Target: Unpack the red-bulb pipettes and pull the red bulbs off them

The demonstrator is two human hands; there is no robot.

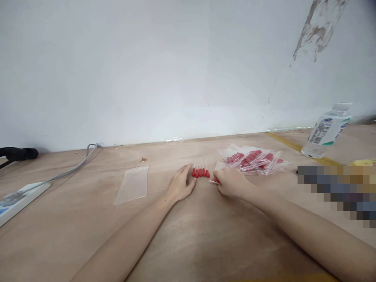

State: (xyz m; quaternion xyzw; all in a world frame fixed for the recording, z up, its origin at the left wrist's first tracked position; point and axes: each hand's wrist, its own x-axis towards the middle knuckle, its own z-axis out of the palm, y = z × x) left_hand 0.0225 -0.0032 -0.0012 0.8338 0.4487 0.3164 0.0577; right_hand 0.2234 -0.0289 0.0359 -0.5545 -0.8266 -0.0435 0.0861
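Several droppers [200, 172] with red bulbs and thin clear stems lie side by side in a row on the table, bulbs towards me. My left hand [181, 184] rests at the left of this row, thumb and fingers apart, nothing gripped. To the right of the row, my right hand [230, 181] is closed over a small clear plastic bag [214, 181]. Red bulbs peek out under its fingers; the rest of this bag is hidden. Just behind the right hand lies a pile of clear bags [255, 159] with red-bulbed droppers inside.
A flat clear bag [133, 185] lies on the left. A tilted-looking plastic bottle [327, 131] stands at the right by yellow tape [284, 144]. A power strip [23, 199] with a grey cable [70, 171] and a black object [19, 154] occupy the left edge. A white wall [164, 70] closes the back.
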